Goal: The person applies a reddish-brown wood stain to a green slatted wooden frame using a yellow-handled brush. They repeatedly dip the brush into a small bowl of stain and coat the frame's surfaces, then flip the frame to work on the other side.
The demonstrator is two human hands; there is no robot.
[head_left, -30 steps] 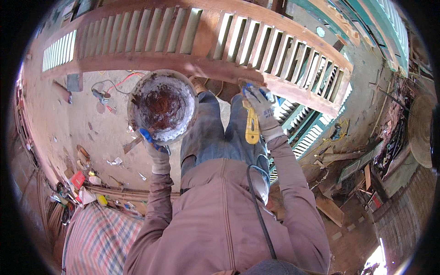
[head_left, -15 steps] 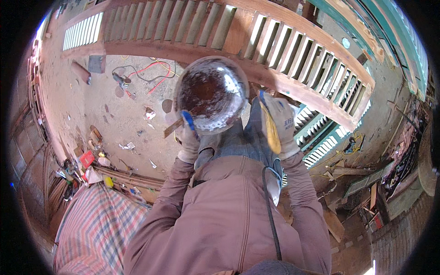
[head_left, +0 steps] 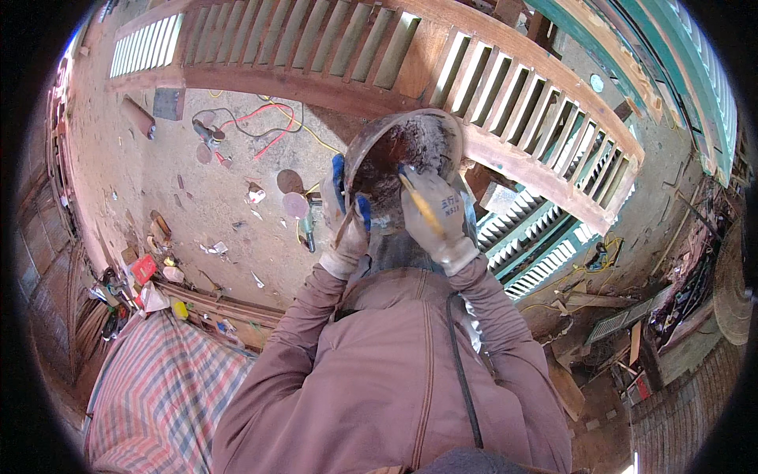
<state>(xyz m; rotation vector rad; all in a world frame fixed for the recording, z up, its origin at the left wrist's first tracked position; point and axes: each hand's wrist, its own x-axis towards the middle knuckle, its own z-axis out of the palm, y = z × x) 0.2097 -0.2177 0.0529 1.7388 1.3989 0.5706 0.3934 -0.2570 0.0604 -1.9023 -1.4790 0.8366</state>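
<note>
A round metal bowl (head_left: 452,146) hangs tilted before my body, its inside coated with reddish-brown and whitish stuff. My left hand (head_left: 345,225), in a pale glove with blue fingertips, is closed on the bowl's near left rim. A thin flat brown strip (head_left: 343,229) sticks out of that same hand. My right hand (head_left: 433,209), gloved alike, reaches over the near rim into the bowl. It is closed round a slim yellow-handled tool (head_left: 424,207), whose working end is hidden by the fingers and bowl.
Beyond the bowl lies a long louvred wooden shutter (head_left: 379,93). Green louvred frames (head_left: 545,257) lie under its right end. On the floor at left are a power tool (head_left: 209,136), cables (head_left: 272,142) and round discs (head_left: 290,182). A checked cloth (head_left: 170,379) covers something at lower left.
The bowl has moved right and tipped toward my right hand. My right hand has swung left, bringing the yellow-handled tool into the bowl. My left hand has shifted right with the bowl.
</note>
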